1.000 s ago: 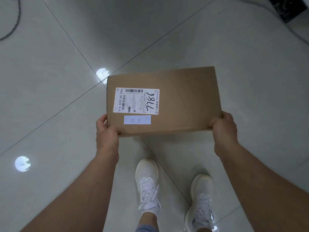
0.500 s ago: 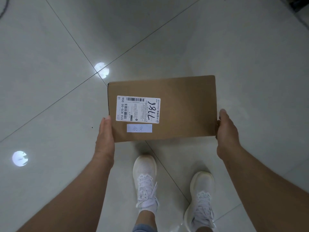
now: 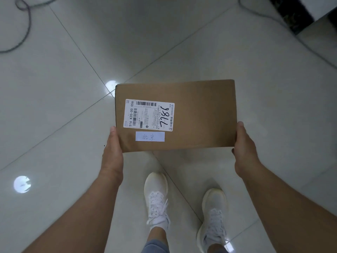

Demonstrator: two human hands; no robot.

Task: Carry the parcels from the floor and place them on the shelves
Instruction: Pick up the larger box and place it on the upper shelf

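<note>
The parcel [image 3: 175, 115] rides level between the two hands, the left hand [image 3: 113, 152] clamped on its left edge and the right hand [image 3: 245, 148] on its right, probably to keep it flat for carrying. Below the hands lie only floor [image 3: 54, 106] and white shoes [image 3: 156, 198]; a cable [image 3: 27, 28] loops well beyond the left hand, and no shelf shows.
</note>
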